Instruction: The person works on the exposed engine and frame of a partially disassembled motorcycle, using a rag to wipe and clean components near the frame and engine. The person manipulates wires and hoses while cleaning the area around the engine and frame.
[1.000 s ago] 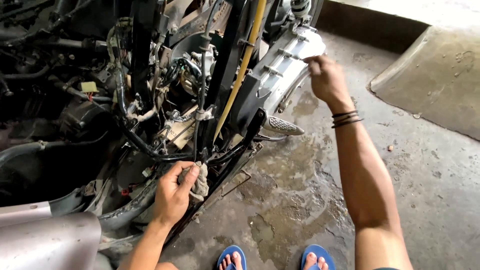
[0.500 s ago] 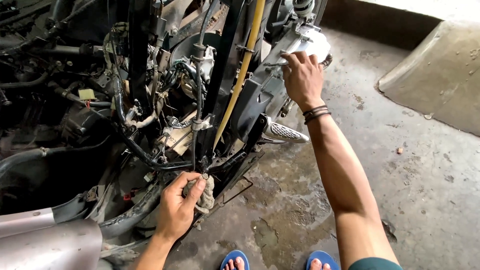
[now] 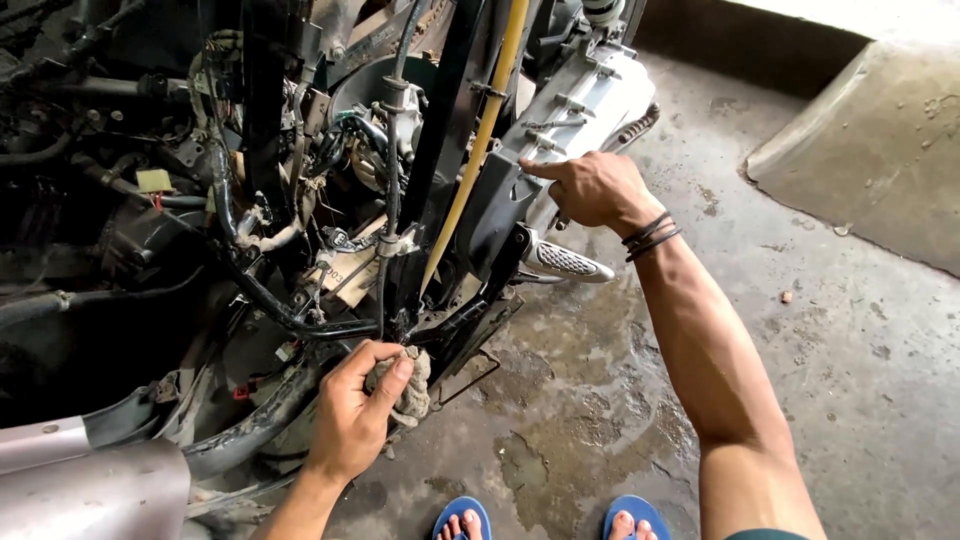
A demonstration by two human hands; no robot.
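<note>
Rag (image 3: 408, 385), a dirty grey wad, sits low in the middle of the frame, pinched between the thumb and curled fingers of the left hand (image 3: 355, 415) and pressed against the lower end of a black frame tube (image 3: 300, 320) of a stripped motorcycle. At the far lower left lies a silver body panel (image 3: 90, 490). Above it, the left half of the picture is filled with dark hoses, wiring and grimy engine parts; a small yellowish tag (image 3: 155, 180) shows in the upper left. Moving toward the centre, a yellow tube (image 3: 480, 140) runs diagonally from the top edge down toward the frame, beside a black upright bar (image 3: 445, 150). Right of that is a silver engine casing (image 3: 585, 105) with bolts along it. The right hand (image 3: 595, 188) rests there with its fingers mostly folded and the index finger stretched out onto the casing; it holds nothing. Dark bands (image 3: 650, 235) circle that wrist. Just below the hand juts a ribbed silver footpeg (image 3: 570, 262). Blue sandals (image 3: 545, 520) show at the bottom edge on the wet, stained concrete floor (image 3: 850, 350).
</note>
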